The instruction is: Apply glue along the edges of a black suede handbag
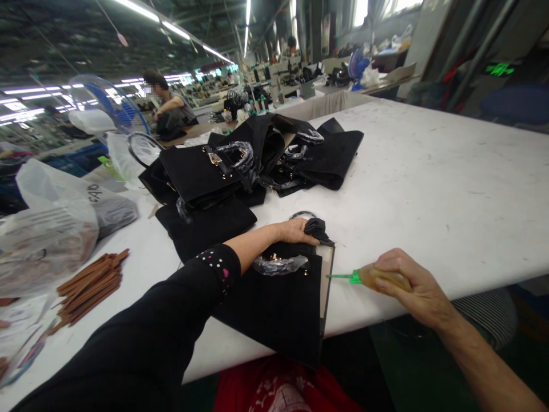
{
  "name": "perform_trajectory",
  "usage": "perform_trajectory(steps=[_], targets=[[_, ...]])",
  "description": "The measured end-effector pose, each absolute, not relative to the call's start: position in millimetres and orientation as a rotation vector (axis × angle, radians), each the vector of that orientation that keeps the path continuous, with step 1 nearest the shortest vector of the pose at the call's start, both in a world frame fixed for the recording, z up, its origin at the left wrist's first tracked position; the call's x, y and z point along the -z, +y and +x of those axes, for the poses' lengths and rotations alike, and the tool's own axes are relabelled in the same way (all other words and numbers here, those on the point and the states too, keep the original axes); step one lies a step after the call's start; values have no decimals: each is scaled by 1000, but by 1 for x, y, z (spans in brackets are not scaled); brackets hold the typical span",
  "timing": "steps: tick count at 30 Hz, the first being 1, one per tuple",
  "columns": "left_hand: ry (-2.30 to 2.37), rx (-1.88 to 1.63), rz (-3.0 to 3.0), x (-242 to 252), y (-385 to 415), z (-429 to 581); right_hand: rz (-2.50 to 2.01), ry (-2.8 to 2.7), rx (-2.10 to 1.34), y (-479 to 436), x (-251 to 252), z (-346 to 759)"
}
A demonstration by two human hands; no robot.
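Note:
A black suede handbag [283,309] lies flat at the near edge of the white table [429,189]. My left hand [295,231] rests on its far top corner, fingers closed on a fold of the black material. Plastic-wrapped gold hardware [278,264] lies on the bag just below that hand. My right hand [407,280] is closed round a small amber squeeze bottle [377,277]. The bottle's green nozzle [343,277] points left, its tip just beside the bag's pale open right edge.
A pile of black handbags [253,160] with wrapped handles sits further back. Brown leather strips [90,283] and clear plastic bags [47,229] lie at the left. A fan [109,109] and a seated person [169,106] are behind.

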State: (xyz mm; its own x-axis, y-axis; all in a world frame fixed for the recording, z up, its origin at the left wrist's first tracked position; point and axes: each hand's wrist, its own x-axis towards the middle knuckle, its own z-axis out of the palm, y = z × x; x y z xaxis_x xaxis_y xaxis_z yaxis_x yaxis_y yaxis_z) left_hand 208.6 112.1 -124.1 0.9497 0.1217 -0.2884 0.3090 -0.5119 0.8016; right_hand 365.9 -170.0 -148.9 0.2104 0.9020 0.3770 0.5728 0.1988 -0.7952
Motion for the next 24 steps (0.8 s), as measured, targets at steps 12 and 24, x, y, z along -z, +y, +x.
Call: perform_trajectory(steps=[12,24], targets=[[309,240,2141,124,111,210,-1487,-1440,-338,-172,150,362],[341,227,2129,122,109,209,-1411,-1563,-578,-186,146,345]])
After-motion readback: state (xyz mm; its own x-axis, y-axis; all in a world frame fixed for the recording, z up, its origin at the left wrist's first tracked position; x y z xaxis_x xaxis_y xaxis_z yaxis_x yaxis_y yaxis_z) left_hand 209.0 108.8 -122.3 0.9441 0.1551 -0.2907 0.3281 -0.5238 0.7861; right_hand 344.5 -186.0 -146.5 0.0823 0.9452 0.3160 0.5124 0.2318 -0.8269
